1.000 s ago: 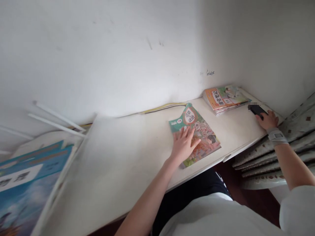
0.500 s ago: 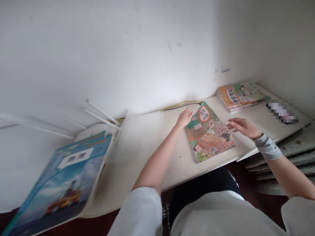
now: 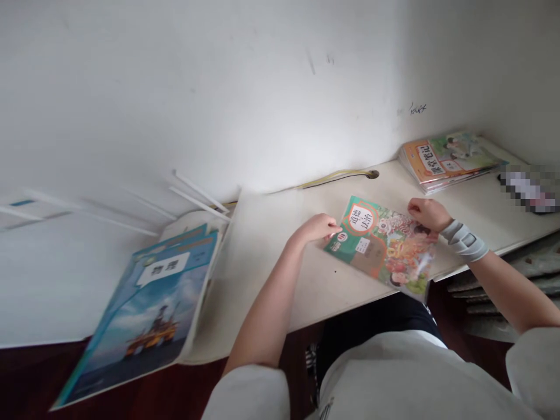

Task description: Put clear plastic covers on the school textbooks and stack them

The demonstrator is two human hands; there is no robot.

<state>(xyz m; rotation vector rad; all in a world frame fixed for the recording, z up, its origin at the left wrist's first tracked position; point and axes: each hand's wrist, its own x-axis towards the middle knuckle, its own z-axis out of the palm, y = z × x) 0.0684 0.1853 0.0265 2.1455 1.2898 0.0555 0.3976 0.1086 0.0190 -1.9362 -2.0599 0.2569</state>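
Note:
A textbook (image 3: 374, 248) with a green and orange top and a colourful illustrated cover is tilted over the white desk (image 3: 258, 280), near its front edge. My left hand (image 3: 317, 227) pinches the book's left edge, thumb and fingers closed on it. At the far right edge my right hand (image 3: 429, 214) is closed on the cover's side, its fingertips partly hidden. A grey wrist brace (image 3: 464, 239) wraps my right wrist. Whether the book's lower corner touches the desk, I cannot tell.
Blue physics textbooks (image 3: 164, 315) lean in a white rack (image 3: 199, 204) at left. A stack of orange workbooks (image 3: 450, 160) lies at the back right, beside a phone (image 3: 529, 189) that is blurred out. A cable (image 3: 332, 177) runs along the wall to a desk hole (image 3: 373, 174).
My right hand, earlier apart from the book with fingers loose, has closed on its edge. The book has turned, its lower end swinging right. The whole view has shifted slightly.

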